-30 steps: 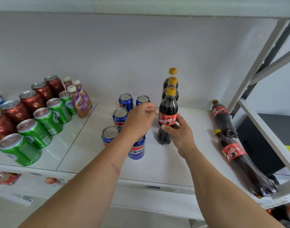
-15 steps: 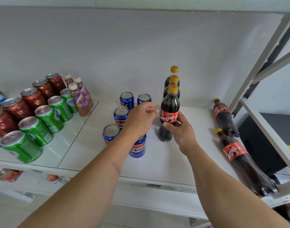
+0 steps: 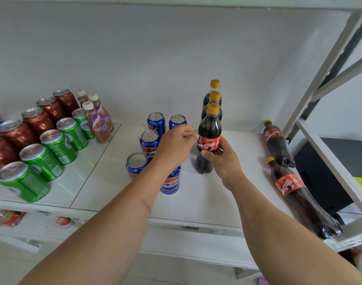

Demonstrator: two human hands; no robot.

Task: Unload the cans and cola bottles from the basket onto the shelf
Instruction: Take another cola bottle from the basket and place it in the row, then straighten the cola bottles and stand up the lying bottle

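Observation:
A cola bottle (image 3: 209,128) with a yellow cap and red label stands on the white shelf (image 3: 198,202), in front of two more upright cola bottles (image 3: 215,93). My right hand (image 3: 223,159) grips it around the label from the right. My left hand (image 3: 176,145) is curled over the top of a blue can (image 3: 170,183), whose rim is hidden beneath it. Three other blue cans (image 3: 149,138) stand just left and behind. Two cola bottles (image 3: 277,144) lie flat at the shelf's right end. No basket is in view.
Green cans (image 3: 58,144), red-brown cans (image 3: 37,120) and small coffee bottles (image 3: 97,124) fill the shelf's left part. A slanted white frame post (image 3: 320,79) bounds the right side. A lower shelf holds packets (image 3: 7,218).
Both hands stay where they were on the can and the bottle. The front bottle has shifted only slightly, and the view has drifted a little.

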